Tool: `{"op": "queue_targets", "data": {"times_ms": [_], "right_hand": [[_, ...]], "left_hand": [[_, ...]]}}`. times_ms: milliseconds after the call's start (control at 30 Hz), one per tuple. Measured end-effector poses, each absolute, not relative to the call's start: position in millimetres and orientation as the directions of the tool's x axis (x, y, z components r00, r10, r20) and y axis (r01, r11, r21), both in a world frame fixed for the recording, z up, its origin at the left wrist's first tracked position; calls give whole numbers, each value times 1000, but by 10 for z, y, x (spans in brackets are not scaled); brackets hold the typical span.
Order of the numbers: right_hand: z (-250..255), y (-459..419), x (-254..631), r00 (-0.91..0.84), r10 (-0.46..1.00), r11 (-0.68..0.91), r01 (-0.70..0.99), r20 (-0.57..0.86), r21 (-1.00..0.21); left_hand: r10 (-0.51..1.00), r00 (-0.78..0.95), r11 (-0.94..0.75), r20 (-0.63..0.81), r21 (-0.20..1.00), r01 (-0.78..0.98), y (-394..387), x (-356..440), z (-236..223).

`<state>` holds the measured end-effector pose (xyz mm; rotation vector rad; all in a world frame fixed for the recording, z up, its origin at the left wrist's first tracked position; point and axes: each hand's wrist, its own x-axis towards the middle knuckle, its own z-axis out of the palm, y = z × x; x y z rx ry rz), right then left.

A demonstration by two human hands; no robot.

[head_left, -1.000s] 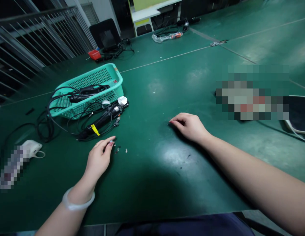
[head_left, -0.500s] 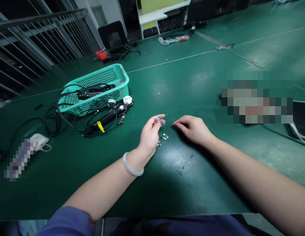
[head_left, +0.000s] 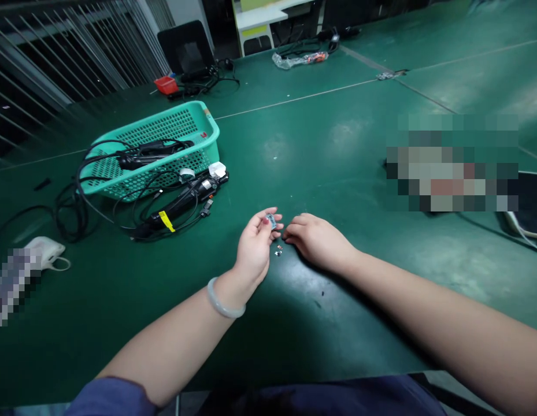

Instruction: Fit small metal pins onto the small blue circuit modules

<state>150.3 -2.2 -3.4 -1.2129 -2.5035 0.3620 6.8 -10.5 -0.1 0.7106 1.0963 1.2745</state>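
Observation:
My left hand (head_left: pixel 255 245) is raised a little off the green table (head_left: pixel 320 150), thumb and fingers pinched on a small grey part (head_left: pixel 271 221). A pale bangle sits on that wrist. My right hand (head_left: pixel 318 240) lies palm down on the table just to the right, fingers curled, its fingertips almost touching the left hand's. A few tiny loose parts (head_left: pixel 278 250) lie on the table between the two hands.
A teal mesh basket (head_left: pixel 199 124) with black cables stands at the left. A black handheld tool with a yellow tag (head_left: pixel 181 202) lies in front of it. A white face mask (head_left: pixel 49 251) is at the far left. A railing runs along the back left.
My left hand went from the left side of the table to the middle, carrying the small part. Then my right hand slid left until the fingertips nearly met.

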Motion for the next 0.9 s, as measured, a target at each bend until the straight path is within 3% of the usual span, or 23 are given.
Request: {"op": "queue_targets", "data": {"times_ms": [100, 167, 267, 333, 533, 767, 900], "right_hand": [[-3, -9, 1560, -515, 823, 558, 660, 238, -503], [39, -5, 1614, -395, 886, 447, 589, 243, -673], [102, 8, 1669, -272, 954, 226, 375, 127, -899], [130, 17, 1677, -235, 971, 104, 206, 54, -973], [113, 15, 1630, -212, 977, -23, 3, -23, -1000], [17, 5, 1575, -137, 989, -70, -79, -59, -994], [23, -2, 1571, -124, 992, -12, -12, -11, -1000]], "left_hand": [[968, -40, 211, -247, 892, -399, -98, 58, -7], [972, -29, 205, -235, 898, -389, -102, 57, -14], [974, 21, 216, -224, 907, -361, -114, 61, -19], [972, 73, 235, -224, 903, -359, -123, 64, -18], [966, 149, 253, -209, 874, -414, -147, 63, -17], [977, 133, 212, -168, 861, -462, -149, 57, -2], [977, 147, 208, -156, 851, -482, -148, 54, -11]]}}
